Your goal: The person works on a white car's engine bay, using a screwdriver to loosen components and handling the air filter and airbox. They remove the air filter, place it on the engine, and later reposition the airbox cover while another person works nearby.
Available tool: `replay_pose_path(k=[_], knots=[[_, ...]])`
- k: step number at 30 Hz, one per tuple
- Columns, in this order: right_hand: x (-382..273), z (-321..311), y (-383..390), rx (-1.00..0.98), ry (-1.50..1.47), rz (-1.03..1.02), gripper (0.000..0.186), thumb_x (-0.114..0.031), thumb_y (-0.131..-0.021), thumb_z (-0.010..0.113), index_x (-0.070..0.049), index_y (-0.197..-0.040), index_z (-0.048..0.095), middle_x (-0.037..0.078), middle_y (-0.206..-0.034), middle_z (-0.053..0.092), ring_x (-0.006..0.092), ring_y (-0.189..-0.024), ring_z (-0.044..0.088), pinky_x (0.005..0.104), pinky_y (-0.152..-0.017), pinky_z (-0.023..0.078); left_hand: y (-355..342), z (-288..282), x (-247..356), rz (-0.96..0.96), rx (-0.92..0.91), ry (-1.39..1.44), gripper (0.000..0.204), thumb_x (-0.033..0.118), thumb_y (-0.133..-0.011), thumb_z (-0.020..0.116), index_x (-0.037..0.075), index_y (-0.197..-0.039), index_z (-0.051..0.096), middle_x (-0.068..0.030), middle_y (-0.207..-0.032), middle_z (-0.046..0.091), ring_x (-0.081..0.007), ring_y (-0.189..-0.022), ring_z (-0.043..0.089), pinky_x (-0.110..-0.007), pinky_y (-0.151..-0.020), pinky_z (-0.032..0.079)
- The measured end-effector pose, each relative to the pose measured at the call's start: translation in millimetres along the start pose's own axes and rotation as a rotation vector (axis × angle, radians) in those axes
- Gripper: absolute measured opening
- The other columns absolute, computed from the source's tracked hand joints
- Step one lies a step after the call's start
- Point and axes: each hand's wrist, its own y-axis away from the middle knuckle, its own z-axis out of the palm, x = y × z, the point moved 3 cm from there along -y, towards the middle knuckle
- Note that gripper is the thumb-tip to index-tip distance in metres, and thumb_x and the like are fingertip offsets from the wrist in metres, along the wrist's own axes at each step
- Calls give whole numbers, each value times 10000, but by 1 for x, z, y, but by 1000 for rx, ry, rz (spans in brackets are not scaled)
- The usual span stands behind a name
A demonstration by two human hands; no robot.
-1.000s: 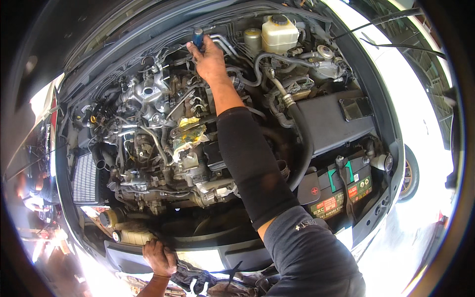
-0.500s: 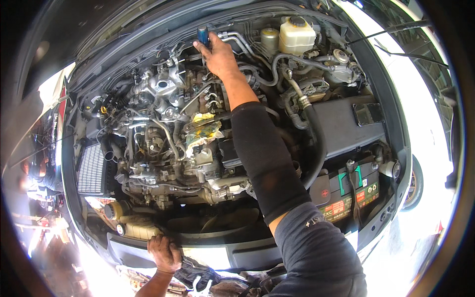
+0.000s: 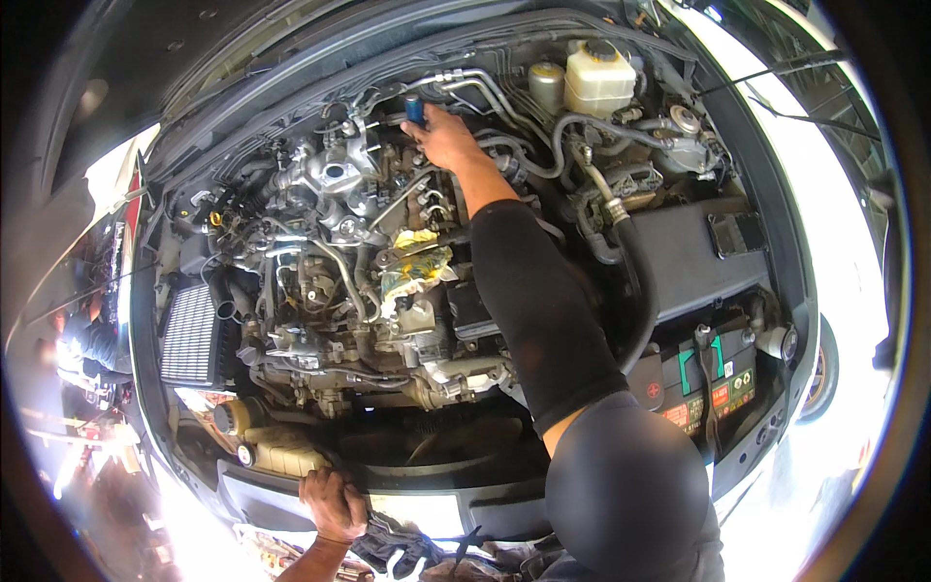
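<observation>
At the back of the open engine bay, my right hand [image 3: 447,139] is closed around a short blue cylinder [image 3: 414,109]. Its lower end is hidden among pipes and hoses, so its kind is unclear. A metal intake piece with a round opening [image 3: 336,175] sits to the left of that hand. My left hand [image 3: 334,503] is curled over the front panel [image 3: 407,509], beside a tan plastic reservoir [image 3: 281,454]. A crumpled yellow-and-green packet [image 3: 415,272] lies on the middle of the engine, left of my right forearm.
A white fluid reservoir [image 3: 598,82] stands at the back right. On the right are a black cover with a phone-like dark rectangle [image 3: 737,234] on it, a battery [image 3: 713,383], and a thick black hose [image 3: 638,301]. An air filter [image 3: 197,335] sits at left.
My right hand and the blue cylinder have moved down and nearer, toward the engine. The whole view has shifted slightly. My left hand stays on the front panel.
</observation>
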Motion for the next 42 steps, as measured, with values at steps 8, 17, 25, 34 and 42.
replay_pose_path(k=[8, 17, 25, 34, 42], knots=[[40, 34, -29, 80, 40, -79, 506, -423, -1026, 742, -42, -1336, 621, 135, -977, 738, 198, -800, 666, 387, -746, 562, -9, -5, 2, -105, -138, 47, 168, 260, -769, 581, 92, -769, 579, -143, -762, 525, -352, -695, 504, -495, -673, 380], [35, 32, -26, 54, 151, -50, 509, -439, -1033, 722, -34, -1322, 613, 191, -1103, 769, 302, -961, 728, 433, -858, 557, -8, -5, -1, -146, -188, 81, 159, 280, -739, 598, 121, -747, 593, -124, -746, 529, -343, -690, 516, -485, -659, 382], [26, 28, -20, 38, 210, -60, 547, -457, -1025, 723, -36, -1354, 606, 209, -1167, 751, 331, -1014, 734, 436, -898, 568, -11, -6, 1, -145, -160, 92, 155, 274, -738, 602, 120, -744, 584, -116, -739, 524, -337, -679, 514, -477, -661, 387], [5, 20, -4, -116, 262, -4, 567, -460, -1072, 617, -68, -1477, 552, 265, -1396, 650, 434, -1335, 595, 496, -1124, 483, -13, -8, 1, -171, -196, 81, 141, 263, -717, 603, 127, -728, 569, -113, -742, 526, -327, -684, 518, -469, -657, 382], [6, 14, -14, 32, 112, 8, 540, -472, -1074, 623, -48, -1404, 573, 230, -1160, 693, 361, -1100, 637, 465, -980, 513, -16, -11, 3, -180, -188, 76, 132, 264, -732, 600, 134, -738, 577, -109, -763, 538, -325, -703, 529, -464, -682, 385]])
